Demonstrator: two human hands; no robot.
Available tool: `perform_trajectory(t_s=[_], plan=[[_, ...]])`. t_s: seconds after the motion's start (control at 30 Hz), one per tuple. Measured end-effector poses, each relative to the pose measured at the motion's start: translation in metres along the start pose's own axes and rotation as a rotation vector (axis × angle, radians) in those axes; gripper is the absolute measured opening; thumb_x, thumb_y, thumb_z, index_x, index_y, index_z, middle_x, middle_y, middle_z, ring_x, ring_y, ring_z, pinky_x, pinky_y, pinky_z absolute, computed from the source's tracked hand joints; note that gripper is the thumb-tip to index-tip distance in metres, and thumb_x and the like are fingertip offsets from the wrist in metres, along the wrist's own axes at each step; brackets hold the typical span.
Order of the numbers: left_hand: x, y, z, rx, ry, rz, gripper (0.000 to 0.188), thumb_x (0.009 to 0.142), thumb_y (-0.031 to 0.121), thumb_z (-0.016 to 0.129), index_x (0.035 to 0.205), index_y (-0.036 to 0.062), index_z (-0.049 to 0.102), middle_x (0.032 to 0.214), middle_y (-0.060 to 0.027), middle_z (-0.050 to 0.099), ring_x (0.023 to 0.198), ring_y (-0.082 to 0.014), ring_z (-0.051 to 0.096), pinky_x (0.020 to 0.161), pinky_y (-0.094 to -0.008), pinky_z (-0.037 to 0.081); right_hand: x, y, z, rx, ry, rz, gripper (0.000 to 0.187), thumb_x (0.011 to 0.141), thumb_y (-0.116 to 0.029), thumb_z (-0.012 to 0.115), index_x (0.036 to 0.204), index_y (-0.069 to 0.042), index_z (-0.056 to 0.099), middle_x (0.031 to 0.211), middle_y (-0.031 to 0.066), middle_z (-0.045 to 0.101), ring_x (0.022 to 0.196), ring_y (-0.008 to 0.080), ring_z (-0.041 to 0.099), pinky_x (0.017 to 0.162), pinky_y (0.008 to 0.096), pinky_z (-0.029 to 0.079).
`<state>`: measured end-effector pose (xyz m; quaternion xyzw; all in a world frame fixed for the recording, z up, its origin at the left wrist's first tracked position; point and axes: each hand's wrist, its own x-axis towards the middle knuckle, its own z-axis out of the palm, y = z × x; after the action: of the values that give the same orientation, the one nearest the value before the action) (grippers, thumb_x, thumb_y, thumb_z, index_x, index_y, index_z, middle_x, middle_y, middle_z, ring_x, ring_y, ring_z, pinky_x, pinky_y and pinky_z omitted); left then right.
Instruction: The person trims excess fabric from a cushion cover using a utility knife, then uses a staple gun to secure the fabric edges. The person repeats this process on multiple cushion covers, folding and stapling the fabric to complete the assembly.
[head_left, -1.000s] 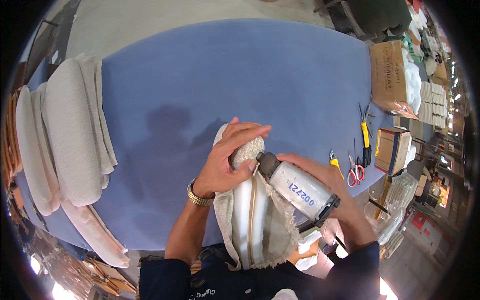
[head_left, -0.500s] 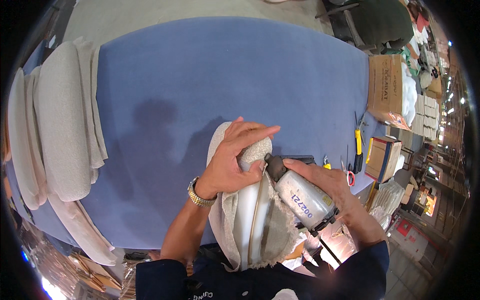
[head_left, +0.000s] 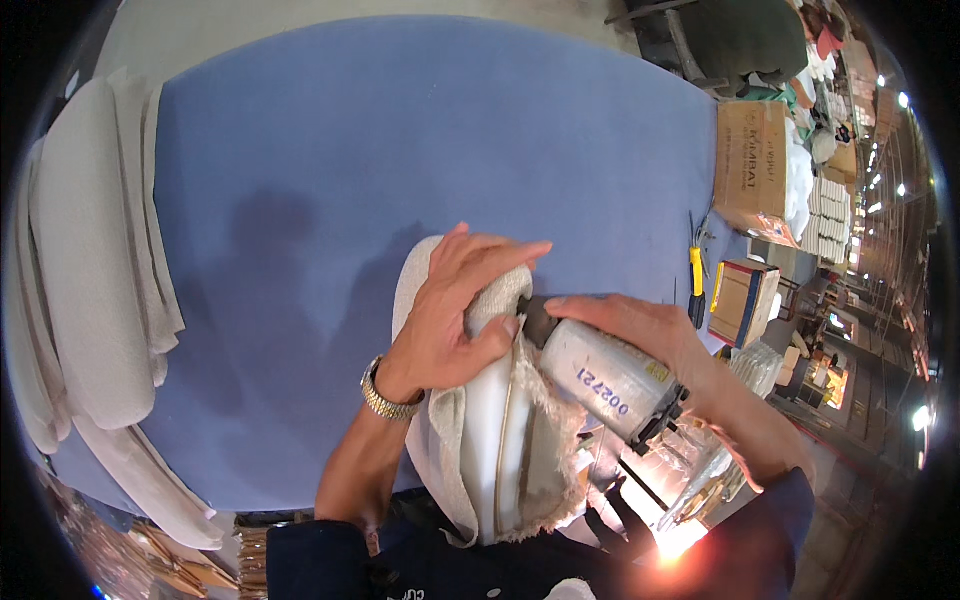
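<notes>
A padded piece in beige woven fabric (head_left: pixel 412 282) stands against my body, its rounded end pointing away from me. Between its fabric sides, a long white core (head_left: pixel 484 432) shows, with a thin brown strip running along it. My left hand (head_left: pixel 448 312), wearing a wristwatch, is wrapped over the rounded end, the thumb pressing near the fabric edge. In my right hand (head_left: pixel 650 335) is a silver staple gun (head_left: pixel 592 375), its black nose against the fabric edge by my left thumb. The frayed fabric flap (head_left: pixel 550 470) hangs open beneath the tool.
Rolled or folded beige padded pieces (head_left: pixel 95 260) lie along the left of the blue table (head_left: pixel 450 130). At the right edge are yellow-handled pliers (head_left: pixel 696 275), a small box (head_left: pixel 745 300) and a large cardboard box (head_left: pixel 752 165). A dark chair (head_left: pixel 745 40) stands beyond the far right corner.
The view has shifted slightly, so the table and boxes sit further left. My right hand has tilted the staple gun a little, and its nose now sits closer to the fabric edge.
</notes>
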<state>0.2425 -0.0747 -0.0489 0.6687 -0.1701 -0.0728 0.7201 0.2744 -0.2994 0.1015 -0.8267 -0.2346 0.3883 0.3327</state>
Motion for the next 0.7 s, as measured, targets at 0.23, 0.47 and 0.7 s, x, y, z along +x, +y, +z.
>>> perform_trajectory(t_s=[0.23, 0.47, 0.7], plan=[[0.022, -0.001, -0.013, -0.306, -0.064, -0.297, 0.041, 0.098, 0.030, 0.049, 0.121, 0.0036, 0.073, 0.101, -0.0099, 0.072, 0.094, -0.0280, 0.066, 0.099, -0.0440, 0.044, 0.002, 0.003, 0.006, 0.028, 0.079, -0.059, 0.094, 0.066, -0.049, 0.083, 0.146, -0.009, 0.054, 0.113, 0.0132, 0.069, 0.097, 0.0278, 0.068, 0.089, 0.0364, 0.052], [0.036, -0.019, -0.014, 0.028, -0.027, -0.329, 0.067, 0.106, 0.047, 0.039, 0.076, -0.0049, 0.070, 0.060, -0.0233, 0.055, 0.062, -0.0360, 0.058, 0.066, -0.0465, 0.045, 0.018, -0.007, 0.001, 0.026, 0.025, -0.056, 0.096, 0.070, -0.057, 0.081, 0.147, -0.007, 0.053, 0.125, 0.0165, 0.068, 0.106, 0.0324, 0.068, 0.093, 0.0383, 0.052], [0.035, -0.019, -0.012, 0.126, -0.006, -0.386, 0.063, 0.103, 0.049, 0.041, 0.078, -0.0022, 0.069, 0.063, -0.0203, 0.060, 0.063, -0.0328, 0.060, 0.069, -0.0450, 0.047, 0.014, -0.013, 0.013, -0.086, 0.098, 0.004, 0.093, 0.068, -0.050, 0.084, 0.146, -0.007, 0.055, 0.120, 0.0165, 0.069, 0.100, 0.0283, 0.068, 0.089, 0.0389, 0.052]])
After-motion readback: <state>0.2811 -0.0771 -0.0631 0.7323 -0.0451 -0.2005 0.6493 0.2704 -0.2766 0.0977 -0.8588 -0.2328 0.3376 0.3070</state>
